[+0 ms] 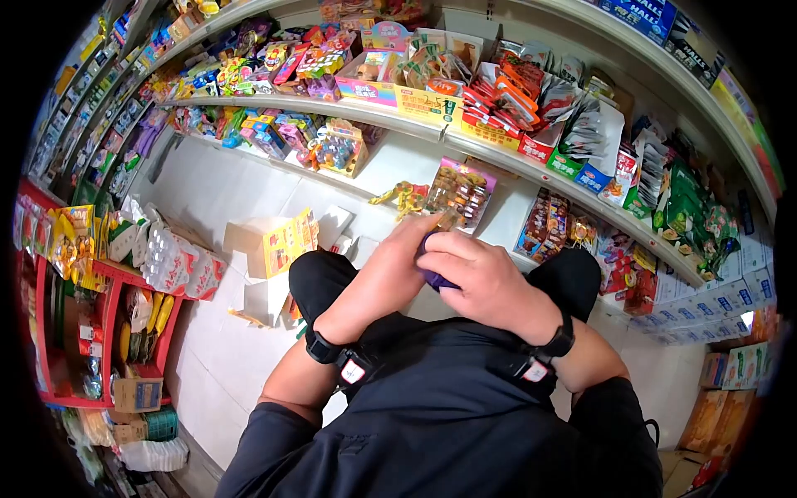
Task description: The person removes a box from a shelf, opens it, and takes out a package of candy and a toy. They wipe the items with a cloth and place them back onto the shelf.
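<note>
My left hand (400, 256) and my right hand (481, 270) meet in front of my knees, both with fingers curled. Bunched in my right hand is a dark purple, cloth-like thing (437, 280), mostly hidden by the fingers. My left hand presses against its other side; what its fingertips hold is hidden. A small clear, brownish thing (449, 219) shows just beyond the fingertips. Past the hands, on the lowest shelf, stands a pink display box (466, 192) of small wrapped sweets. Yellow-and-red packaging (403, 200) lies to its left.
Shelves (398, 118) packed with snack bags and boxes curve around the front. An opened cardboard carton (264, 264) is on the tiled floor to the left. Beyond it is a red rack (112, 328) with goods. Stacked boxes (714, 419) stand at the right.
</note>
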### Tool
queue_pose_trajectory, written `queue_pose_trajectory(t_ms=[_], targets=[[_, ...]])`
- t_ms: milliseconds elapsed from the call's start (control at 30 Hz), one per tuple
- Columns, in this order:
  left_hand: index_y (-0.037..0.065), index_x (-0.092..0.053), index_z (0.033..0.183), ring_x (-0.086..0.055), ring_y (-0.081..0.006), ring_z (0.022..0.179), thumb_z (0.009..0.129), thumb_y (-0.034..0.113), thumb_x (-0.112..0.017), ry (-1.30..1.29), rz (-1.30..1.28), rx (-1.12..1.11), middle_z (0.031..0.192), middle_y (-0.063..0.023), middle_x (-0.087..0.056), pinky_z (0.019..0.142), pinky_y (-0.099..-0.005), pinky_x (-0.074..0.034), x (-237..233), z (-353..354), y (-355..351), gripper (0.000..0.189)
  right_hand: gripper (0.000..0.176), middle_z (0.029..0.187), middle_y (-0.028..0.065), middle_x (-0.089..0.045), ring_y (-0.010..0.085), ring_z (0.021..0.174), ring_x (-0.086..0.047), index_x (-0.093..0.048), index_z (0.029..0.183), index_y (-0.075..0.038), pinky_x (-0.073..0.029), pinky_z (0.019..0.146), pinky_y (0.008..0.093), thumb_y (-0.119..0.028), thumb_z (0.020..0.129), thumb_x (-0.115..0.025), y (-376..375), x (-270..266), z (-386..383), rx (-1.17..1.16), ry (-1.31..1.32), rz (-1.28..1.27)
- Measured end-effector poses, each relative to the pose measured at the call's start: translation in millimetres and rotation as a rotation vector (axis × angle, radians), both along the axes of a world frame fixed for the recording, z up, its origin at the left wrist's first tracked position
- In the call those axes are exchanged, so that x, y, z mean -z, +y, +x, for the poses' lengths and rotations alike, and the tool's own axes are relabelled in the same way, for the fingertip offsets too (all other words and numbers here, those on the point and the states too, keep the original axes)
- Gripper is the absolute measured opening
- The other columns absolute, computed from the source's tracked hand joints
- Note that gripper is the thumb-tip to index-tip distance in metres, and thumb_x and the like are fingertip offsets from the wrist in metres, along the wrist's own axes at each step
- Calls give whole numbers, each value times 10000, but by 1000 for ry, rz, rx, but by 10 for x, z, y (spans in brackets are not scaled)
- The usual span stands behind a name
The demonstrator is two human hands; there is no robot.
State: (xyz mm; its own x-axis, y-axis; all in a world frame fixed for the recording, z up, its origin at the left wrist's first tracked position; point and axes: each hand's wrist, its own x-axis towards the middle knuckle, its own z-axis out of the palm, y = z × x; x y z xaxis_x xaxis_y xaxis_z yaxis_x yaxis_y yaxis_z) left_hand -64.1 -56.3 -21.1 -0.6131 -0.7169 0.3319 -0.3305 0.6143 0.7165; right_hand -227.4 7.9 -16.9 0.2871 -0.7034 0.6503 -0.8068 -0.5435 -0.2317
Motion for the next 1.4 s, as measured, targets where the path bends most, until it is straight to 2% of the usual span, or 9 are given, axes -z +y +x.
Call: queue_pose_trajectory(t_ms=[167,333,467,533,667,933,1100,1233,1400], targets=[[0,-459,1381,-580,-108,1042,899,-24,-577,223,406,56,1154,-59,-620,899,-271,-486,91,54,42,496,345,1083,35,-622,242,872,-647,-655,1004,-85,-543,708,357,-47,666,-710,-45,-113,-147,-233,-146,53],[-26,-503,1314,-637,-155,969,878,-11,-605,269,387,41,1046,-119,-659,856,-291,-507,65,51,18,447,382,1127,65,-629,257,903,-665,-666,1029,-102,-557,720,352,-33,659,-732,-58,-124,-150,-121,-196,11],[17,-499,1344,-524,-78,711,915,58,-599,168,329,11,833,-20,-580,633,-242,-451,67,89,61,442,364,1143,72,-627,275,916,-663,-665,1042,-97,-563,746,364,-33,686,-708,-61,-140,-242,-90,-266,93],[56,-495,1349,-510,-58,699,976,143,-538,392,842,43,830,-3,-579,581,-208,-404,8,96,85,386,383,1144,71,-624,281,934,-659,-662,1059,-97,-562,752,365,-31,684,-703,-72,-88,-233,-76,-306,57],[86,-500,1330,-479,-38,668,1034,281,-447,690,987,26,860,12,-603,535,-188,-358,14,12,99,358,302,1061,42,-586,248,875,-643,-639,992,-84,-548,706,360,-32,696,-666,-49,108,-120,-26,-215,-60],[93,-454,1378,-445,-15,650,1039,352,-447,517,777,-20,813,55,-530,524,-164,-308,100,-32,165,427,261,976,40,-581,256,827,-646,-628,948,-75,-547,670,363,-53,693,-677,-99,-50,-135,-57,-261,-1],[97,-448,1359,-554,-77,697,1018,357,-497,596,805,18,1013,-15,-616,541,-188,-400,109,63,184,432,385,1068,110,-579,270,1048,-584,-658,1061,-24,-445,951,315,37,690,-571,-110,-43,-316,-213,-672,204],[52,-403,1424,-538,-72,729,1016,321,-509,572,714,127,1093,-38,-598,574,-188,-392,223,121,146,500,393,1068,105,-593,251,1032,-588,-647,1091,-1,-438,954,314,18,707,-564,-153,-55,-356,-279,-716,300],[20,-453,1374,-576,-118,814,1002,284,-541,313,34,36,1133,-77,-607,741,-242,-464,329,132,29,465,371,964,133,-624,282,971,-611,-634,1080,-4,-480,892,346,-4,718,-554,-174,23,-390,-321,-862,497]])
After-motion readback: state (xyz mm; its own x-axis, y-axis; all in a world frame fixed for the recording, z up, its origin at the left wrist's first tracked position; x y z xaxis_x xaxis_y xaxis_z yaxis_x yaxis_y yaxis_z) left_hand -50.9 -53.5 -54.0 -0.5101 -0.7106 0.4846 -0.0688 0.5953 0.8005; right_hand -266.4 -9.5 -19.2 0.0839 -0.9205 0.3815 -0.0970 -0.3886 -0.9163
